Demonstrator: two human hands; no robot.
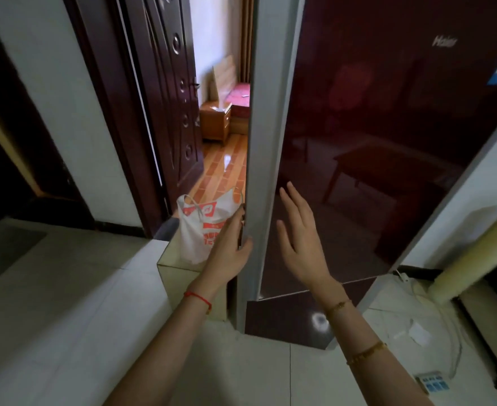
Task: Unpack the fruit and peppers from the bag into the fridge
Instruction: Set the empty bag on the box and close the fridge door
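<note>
A tall dark red fridge (373, 127) stands in front of me, its glossy upper door edged in grey. My left hand (231, 244) grips the door's left edge, fingers curled behind it and thumb on the front. My right hand (298, 234) hovers flat before the door panel with straight fingers, holding nothing. A white plastic bag with red print (200, 230) sits on a low pale cabinet (182, 276) just left of the fridge, behind my left hand. The bag's contents are hidden.
A dark wooden room door (168, 98) stands open at the left, showing a bedroom with an orange floor. White cables and a power strip (430, 383) lie on the tiled floor at the right. A pale rolled mat (476, 253) leans at the far right.
</note>
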